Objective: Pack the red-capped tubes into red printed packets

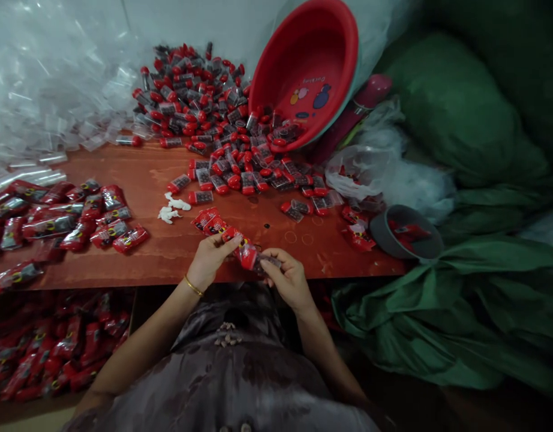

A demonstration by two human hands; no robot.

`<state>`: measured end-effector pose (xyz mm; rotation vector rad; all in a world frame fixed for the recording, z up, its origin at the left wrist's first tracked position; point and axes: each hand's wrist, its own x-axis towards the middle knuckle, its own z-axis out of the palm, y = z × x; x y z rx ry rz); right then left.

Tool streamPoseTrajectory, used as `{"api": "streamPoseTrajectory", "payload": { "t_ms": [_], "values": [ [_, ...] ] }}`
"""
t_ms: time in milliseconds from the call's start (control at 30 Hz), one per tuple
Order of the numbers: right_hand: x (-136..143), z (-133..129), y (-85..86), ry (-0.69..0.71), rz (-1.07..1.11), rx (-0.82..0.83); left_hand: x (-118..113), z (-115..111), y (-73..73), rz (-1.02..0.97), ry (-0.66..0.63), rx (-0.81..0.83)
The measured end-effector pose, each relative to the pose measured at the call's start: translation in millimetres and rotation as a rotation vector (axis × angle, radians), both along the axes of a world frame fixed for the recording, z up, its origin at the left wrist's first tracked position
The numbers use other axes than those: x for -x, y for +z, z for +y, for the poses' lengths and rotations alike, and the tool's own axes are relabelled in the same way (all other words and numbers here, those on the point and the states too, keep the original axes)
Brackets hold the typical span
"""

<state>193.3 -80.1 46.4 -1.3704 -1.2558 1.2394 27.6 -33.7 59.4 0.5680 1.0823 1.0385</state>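
Note:
Near the table's front edge, my left hand [213, 255] pinches a strip of red printed wrappers [216, 225], which stretches away to the upper left. My right hand [285, 276] is closed on a dark, clear-walled tube [268, 262] with a red end, just right of the strip. The tube's red end lies against the strip's near end, between my hands; whether it is inside a wrapper is hard to tell. Beyond my hands lies a heap of red-capped tubes [227, 162].
A tilted red basin [303, 66] stands behind the heap. Wrapped red packets [78, 219] lie at left, below clear empty tubes [47, 108]. White scraps [171, 207] sit mid-table. At right are a grey bowl [378, 225] and green cloth [460, 306].

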Motion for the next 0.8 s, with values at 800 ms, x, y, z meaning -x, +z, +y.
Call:
{"api": "streamPoseTrajectory", "payload": {
  "t_ms": [800],
  "values": [
    [29.6, 1.0, -16.9, 0.013, 0.105, -0.033, -14.0, -11.7, -21.9, -0.127, -0.005, -0.054]
  ]
}}
